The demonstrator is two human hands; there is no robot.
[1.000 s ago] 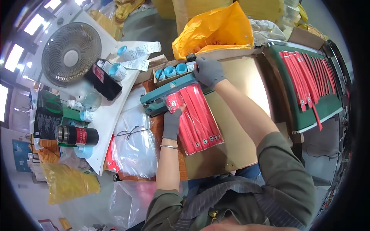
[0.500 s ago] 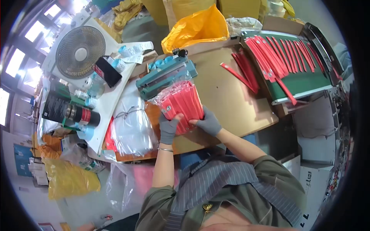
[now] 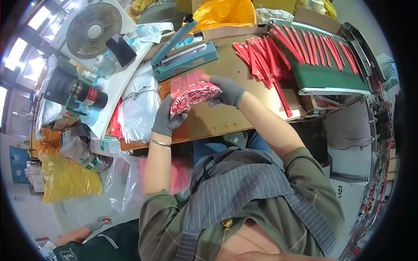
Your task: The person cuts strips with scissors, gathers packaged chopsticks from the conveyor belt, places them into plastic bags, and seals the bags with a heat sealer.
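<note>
A clear plastic bag packed with flat red strips point(image 3: 194, 92) is held up over the near part of the table, its folded strip ends facing me. My left hand point(image 3: 169, 118), in a grey fingerless glove, is closed round its left lower side. The gloved right hand point(image 3: 228, 92) grips its right side, thumb low and fingers behind the top corner. Just beyond the bag stands a teal impulse sealer point(image 3: 188, 61) with its arm raised. To the left lies a tied stack of clear plastic bags point(image 3: 138, 104).
Loose red strips point(image 3: 263, 58) are heaped on the table beside a green conveyor belt point(image 3: 322, 78) carrying more strips. On the left side table are a fan point(image 3: 94, 29), a phone point(image 3: 120, 50) and a thermos point(image 3: 88, 94). Another person's gloved hand point(image 3: 98, 223) shows at lower left.
The bag has been tipped so its strip ends face me, and both hands have shifted round it. The sealer's arm has risen. More red strips lie heaped beside the belt.
</note>
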